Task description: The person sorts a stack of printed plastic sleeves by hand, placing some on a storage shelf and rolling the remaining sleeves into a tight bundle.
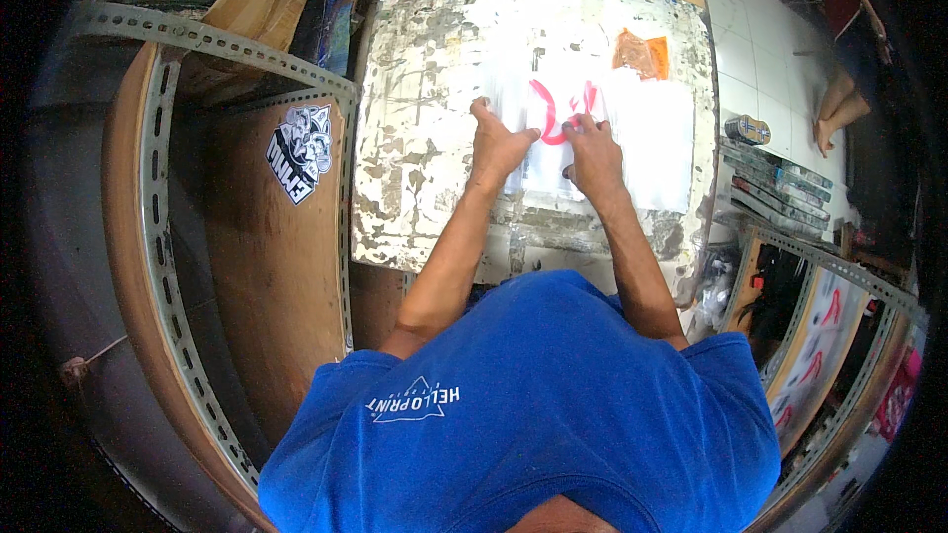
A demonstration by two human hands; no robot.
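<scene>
On the worn, paint-stained worktable (415,197) lies a clear plastic sheet or sleeve (543,173) with bright pink-red marks (549,104) showing at its middle. My left hand (502,146) rests at its left side, thumb stretched toward the marks and forefinger spread away to the left. From the right, my right hand (595,156) touches the sheet, fingertips bent down beside the marks and thumb apart below them. White sheets (660,153) lie just right of that hand. Above them sits a small orange packet (642,54). Glare hides the plastic's upper edges.
A perforated metal shelf frame with a brown wooden panel (267,266) stands close on the left. At the lower right is a rack holding a printed white sheet (825,336). A round tin (748,129) stands beyond the table, and another person's bare foot (825,133) shows farther right.
</scene>
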